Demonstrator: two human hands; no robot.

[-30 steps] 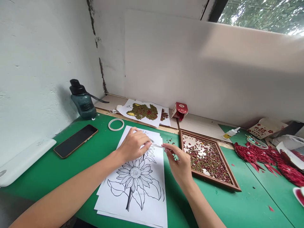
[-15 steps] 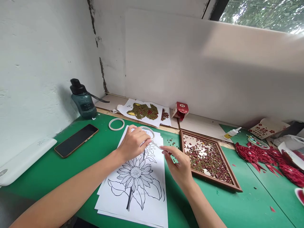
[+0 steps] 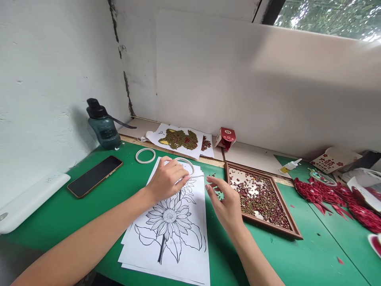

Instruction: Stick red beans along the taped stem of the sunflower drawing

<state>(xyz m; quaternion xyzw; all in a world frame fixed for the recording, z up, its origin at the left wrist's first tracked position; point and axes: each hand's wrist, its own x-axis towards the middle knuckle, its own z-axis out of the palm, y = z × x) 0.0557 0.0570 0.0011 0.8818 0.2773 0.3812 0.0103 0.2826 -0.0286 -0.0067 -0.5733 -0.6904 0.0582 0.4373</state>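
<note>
My left hand [image 3: 167, 177] pinches a roll of narrow white tape [image 3: 190, 164] over the top part of a sunflower line drawing [image 3: 195, 260], which lies on a stack of similar sheets. From the roll a loose strip of tape [image 3: 199, 176] sticks out to the right. My right hand [image 3: 226, 203] is just beyond the strip's end, apart from it, thumb and fingers parted with nothing visible between them. The fingers of my left hand partly hide the roll.
A brown frame [image 3: 293, 228] with red and green beans lies at right, some beans scattered beside it. Another tape roll [image 3: 145, 161], a phone [image 3: 95, 176] and a dark bottle [image 3: 105, 129] are left. Behind are a bean picture [image 3: 178, 140], red box [image 3: 226, 137] and glue bottle [image 3: 289, 167].
My right hand has let go of the tape strip and its fingers have parted. The strip's free end has risen and points right. My left hand keeps its place with the roll.
</note>
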